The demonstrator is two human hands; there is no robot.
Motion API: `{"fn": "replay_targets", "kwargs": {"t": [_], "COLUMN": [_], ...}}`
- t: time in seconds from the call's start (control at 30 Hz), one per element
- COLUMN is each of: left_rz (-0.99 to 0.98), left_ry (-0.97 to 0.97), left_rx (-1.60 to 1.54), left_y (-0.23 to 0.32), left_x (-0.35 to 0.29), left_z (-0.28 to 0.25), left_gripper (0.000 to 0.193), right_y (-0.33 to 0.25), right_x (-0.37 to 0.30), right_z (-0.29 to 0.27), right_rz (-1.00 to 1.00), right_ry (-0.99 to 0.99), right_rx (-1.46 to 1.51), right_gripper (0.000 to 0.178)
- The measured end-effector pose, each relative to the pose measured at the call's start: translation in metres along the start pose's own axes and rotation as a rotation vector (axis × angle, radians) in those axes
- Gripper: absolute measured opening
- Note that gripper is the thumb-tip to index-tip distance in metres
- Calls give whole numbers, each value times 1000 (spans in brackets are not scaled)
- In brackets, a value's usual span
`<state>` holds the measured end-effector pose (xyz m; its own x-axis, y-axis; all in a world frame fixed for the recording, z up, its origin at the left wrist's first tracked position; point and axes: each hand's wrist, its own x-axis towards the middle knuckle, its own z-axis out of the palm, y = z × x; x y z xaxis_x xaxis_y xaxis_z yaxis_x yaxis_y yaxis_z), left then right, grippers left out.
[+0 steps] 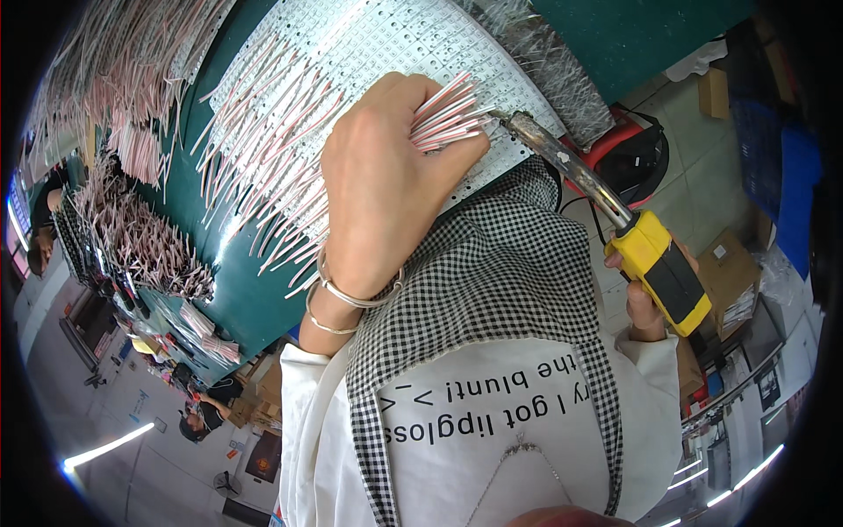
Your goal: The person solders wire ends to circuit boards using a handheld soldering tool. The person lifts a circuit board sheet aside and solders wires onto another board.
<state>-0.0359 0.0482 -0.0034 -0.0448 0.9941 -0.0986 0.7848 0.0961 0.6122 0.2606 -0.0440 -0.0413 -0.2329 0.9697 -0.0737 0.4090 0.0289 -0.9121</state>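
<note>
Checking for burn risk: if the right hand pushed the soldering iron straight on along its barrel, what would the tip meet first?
Probably the bundle of red-and-white wires pinched in the left hand; the soldering iron tip in the right hand is already at their ends, over the white LED strip panel.

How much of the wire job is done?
Looks done: many wires already hang off the white strips. In hand: the left hand holds a wire bundle while the right hand brings the soldering iron to it. Left: that bundle; how much more, I cannot tell.

One soldering iron, two wrist bangles, two hands, and too many red-and-white wires beside the iron to count.
</note>
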Motion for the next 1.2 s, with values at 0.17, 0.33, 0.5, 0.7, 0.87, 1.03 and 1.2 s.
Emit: {"fn": "replay_targets", "kwargs": {"t": [0.17,0.33,0.5,0.7,0.87,1.03,1.2], "left_rz": [8,19,-25,13,11,15,15], "left_ry": [13,9,-16,-22,-4,-12,-11], "left_rx": [-12,11,-36,-90,-35,-35,-51], "left_y": [-1,2,2,5,9,10,10], "left_x": [-2,-1,-3,-5,-7,-5,-3], "left_z": [2,3,7,10,11,11,9], "left_gripper": [21,22,19,18,20,21,20], "right_y": [-1,7,6,4,3,5,10], "right_x": [0,-10,-9,-8,-10,-5,-10], "right_z": [-4,-3,-5,-7,-8,-14,-8], "right_rz": [-27,-29,-8,7,108,10,-34], "right_ry": [-43,76,95,68,50,-8,102], "right_rx": [-83,-22,24,40,28,-43,84], "right_gripper": [72,49,51,50,83,79,52]}}
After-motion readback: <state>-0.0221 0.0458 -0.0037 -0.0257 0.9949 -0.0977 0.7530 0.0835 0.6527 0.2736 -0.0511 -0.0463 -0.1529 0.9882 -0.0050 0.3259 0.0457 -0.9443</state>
